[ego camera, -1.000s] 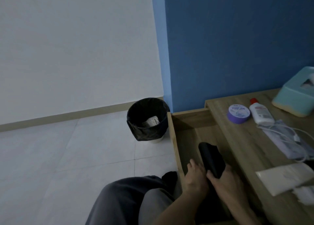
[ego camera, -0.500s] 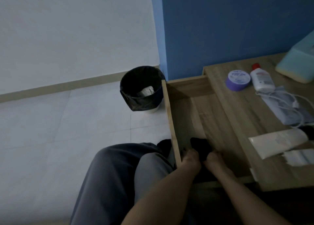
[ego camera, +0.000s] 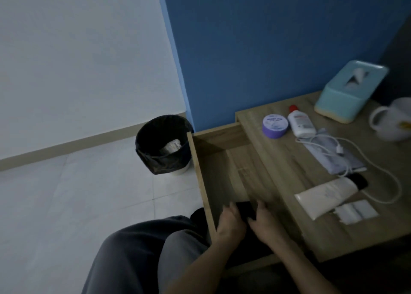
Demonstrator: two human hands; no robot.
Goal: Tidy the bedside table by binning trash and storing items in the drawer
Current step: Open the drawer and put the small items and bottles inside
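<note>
Hands met inside the drawer at the end nearest to us: our left hand (ego camera: 230, 222) and our right hand (ego camera: 265, 223) curled their fingers on the two sides of a black folded bundle (ego camera: 243, 209) and gripped it together. The picture was blurred there, so we could not tell its material. The bundle lay low in the open light-wood drawer (ego camera: 201, 178). Our knee in grey trousers (ego camera: 133, 256) was just beside the drawer.

On the wooden bedside table (ego camera: 278, 160) we saw a cream tube with a black cap (ego camera: 327, 196), a small white paper packet (ego camera: 355, 211), a white charging cable (ego camera: 378, 171) lying over a flat grey pouch (ego camera: 333, 158), a round purple tin (ego camera: 275, 124), a white bottle with a red cap (ego camera: 300, 124), a teal tissue box (ego camera: 349, 89) and a white mug (ego camera: 391, 121). On the floor, a round bin with a black liner (ego camera: 163, 160) held a pale crumpled wrapper (ego camera: 172, 146).
</note>
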